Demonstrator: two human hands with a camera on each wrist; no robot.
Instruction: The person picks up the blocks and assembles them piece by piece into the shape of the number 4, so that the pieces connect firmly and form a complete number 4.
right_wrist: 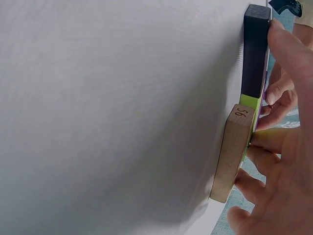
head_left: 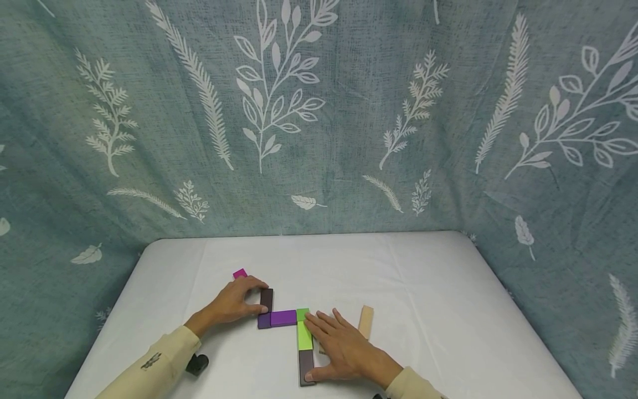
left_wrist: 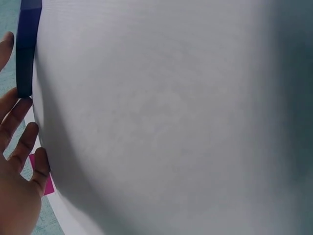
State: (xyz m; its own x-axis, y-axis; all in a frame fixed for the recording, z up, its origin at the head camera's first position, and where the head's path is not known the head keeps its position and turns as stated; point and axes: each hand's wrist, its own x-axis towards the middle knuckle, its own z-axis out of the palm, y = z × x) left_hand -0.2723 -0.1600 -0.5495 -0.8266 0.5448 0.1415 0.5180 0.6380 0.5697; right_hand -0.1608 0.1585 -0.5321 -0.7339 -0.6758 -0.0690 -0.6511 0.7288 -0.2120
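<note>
Near the table's middle, my left hand pinches a dark brown block lengthwise, thumb at its near end and index finger at its far end. A dark purple block adjoins it, followed by a brighter purple block. From a green block, a lime block and a grey-brown block run toward me. My right hand lies spread beside them, fingers extended. Its thumb touches the grey-brown block's near end, and its index fingertip is at the green block.
A magenta block lies beyond my left hand. One tan wooden block shows past my right hand, which partly hides it. The white table meets a leaf-patterned cloth. A black object is beside my left sleeve.
</note>
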